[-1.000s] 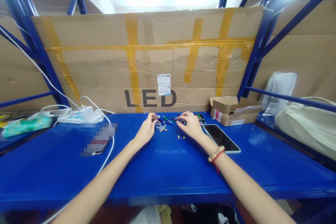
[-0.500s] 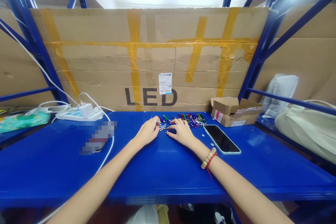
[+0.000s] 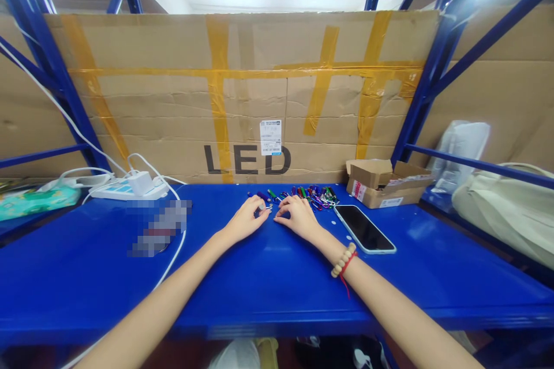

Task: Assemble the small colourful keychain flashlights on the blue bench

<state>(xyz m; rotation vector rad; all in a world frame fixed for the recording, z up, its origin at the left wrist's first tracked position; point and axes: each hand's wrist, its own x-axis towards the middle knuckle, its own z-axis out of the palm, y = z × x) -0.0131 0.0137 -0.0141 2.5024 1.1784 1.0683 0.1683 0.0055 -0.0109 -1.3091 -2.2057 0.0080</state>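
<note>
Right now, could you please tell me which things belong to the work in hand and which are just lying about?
Likely in use:
silvery pieces by the left hand
coloured pieces beyond the right hand

Likely lying about:
phone
open carton
power strip

Both hands low over blue tabletop point(image 3: 268, 279), close together, fingers bent. Left hand point(image 3: 246, 221) right by small silvery pieces point(image 3: 269, 207); whether it grips one, hard to tell from here. Right hand point(image 3: 300, 219), beaded bracelet point(image 3: 344, 260) at wrist, just in front of coloured clips point(image 3: 319, 196). Phone point(image 3: 366, 229) to its right, small carton point(image 3: 367, 184) beyond. Power strip point(image 3: 115, 190) well left of left hand. Big taped carton point(image 3: 168, 115) behind both.
</note>
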